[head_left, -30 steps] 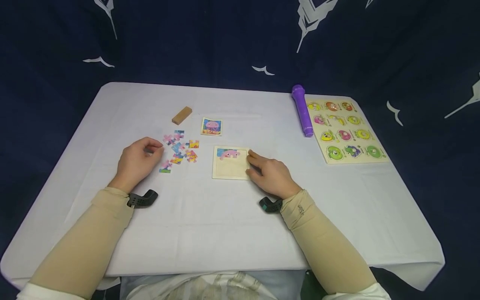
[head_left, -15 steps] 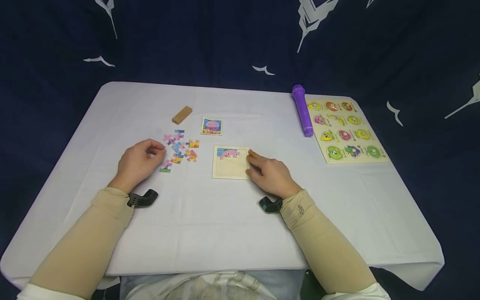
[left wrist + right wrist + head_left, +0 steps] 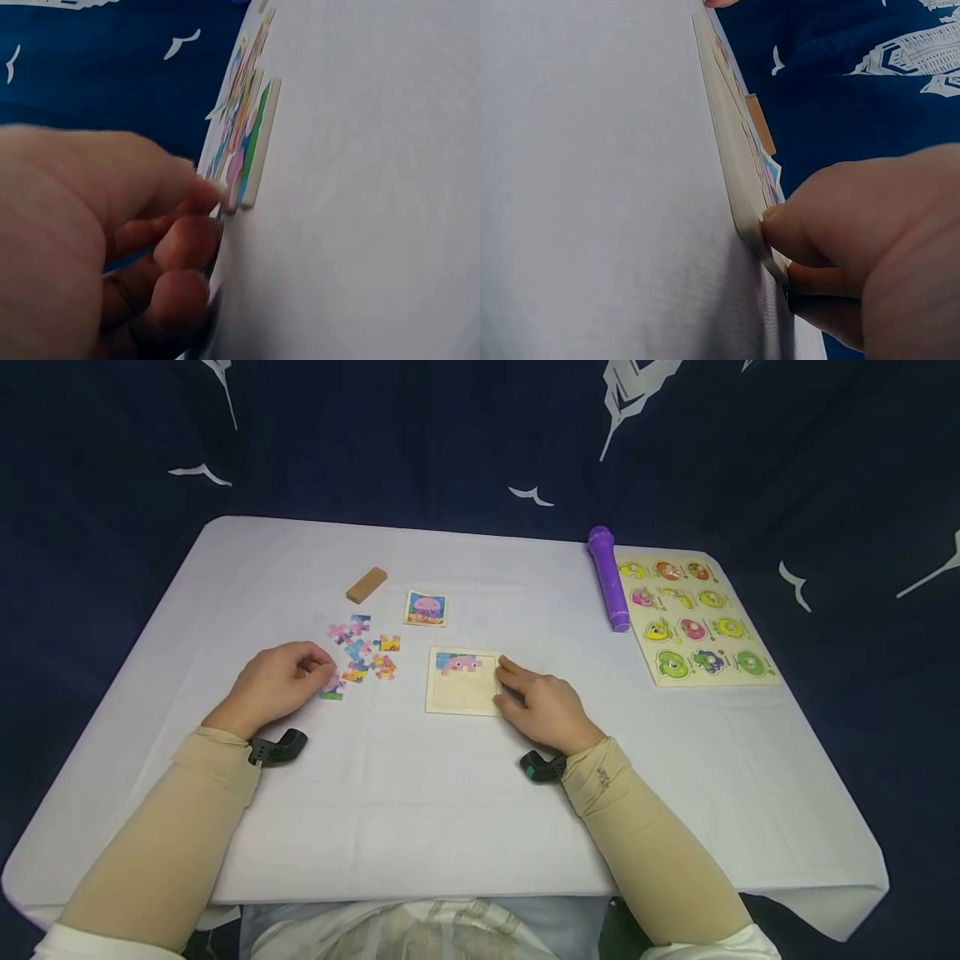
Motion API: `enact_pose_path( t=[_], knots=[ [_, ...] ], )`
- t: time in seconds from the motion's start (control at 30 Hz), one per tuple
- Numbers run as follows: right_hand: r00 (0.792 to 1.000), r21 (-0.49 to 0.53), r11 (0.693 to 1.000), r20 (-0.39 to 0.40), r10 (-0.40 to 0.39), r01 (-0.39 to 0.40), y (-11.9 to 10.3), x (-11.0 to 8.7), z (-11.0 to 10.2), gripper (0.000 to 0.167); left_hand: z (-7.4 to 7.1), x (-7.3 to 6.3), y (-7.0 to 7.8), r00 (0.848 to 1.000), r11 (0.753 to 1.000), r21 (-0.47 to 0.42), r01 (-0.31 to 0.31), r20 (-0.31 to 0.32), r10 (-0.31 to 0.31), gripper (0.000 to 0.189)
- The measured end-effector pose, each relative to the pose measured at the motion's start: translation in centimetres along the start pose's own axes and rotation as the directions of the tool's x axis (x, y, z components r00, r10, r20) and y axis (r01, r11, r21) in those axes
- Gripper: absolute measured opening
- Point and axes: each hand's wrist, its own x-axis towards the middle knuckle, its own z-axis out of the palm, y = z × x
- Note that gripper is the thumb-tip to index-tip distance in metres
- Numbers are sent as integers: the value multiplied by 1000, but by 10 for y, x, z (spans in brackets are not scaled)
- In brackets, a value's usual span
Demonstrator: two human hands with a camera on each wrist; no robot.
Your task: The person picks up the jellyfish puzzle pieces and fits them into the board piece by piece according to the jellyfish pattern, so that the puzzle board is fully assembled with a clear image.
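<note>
A shallow square puzzle tray lies at the middle of the table, with pink and blue pieces fitted along its far side. My right hand holds the tray's right edge; in the right wrist view the thumb lies on its rim and the other fingers are at the edge behind. To the left lie several loose jigsaw pieces. My left hand, fingers loosely bent, has its fingertips right at the nearest piece, which is pink with a green strip. Part of that piece is hidden in the head view.
Behind the loose pieces lies a small wooden block. A small picture card with a pink figure lies behind the tray. At the back right, a purple toy microphone rests beside a large fruit puzzle board.
My left hand has moved slightly right, up to the nearest loose piece. My right hand stays at the tray's edge. The head view has shifted a little.
</note>
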Motion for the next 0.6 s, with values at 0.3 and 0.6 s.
enact_pose_path(
  t=[0.3, 0.6],
  knots=[
    [1000, 2, 1000, 1, -1, 1, 0, 0, 0, 54, -8, -2, 4, 990, 998, 46, -37, 135, 30, 56],
    [1000, 4, 1000, 1, 4, -4, -1, 0, 0, 53, -8, -1, 3, 990, 998, 43, -52, 137, 45, 53]
  ],
)
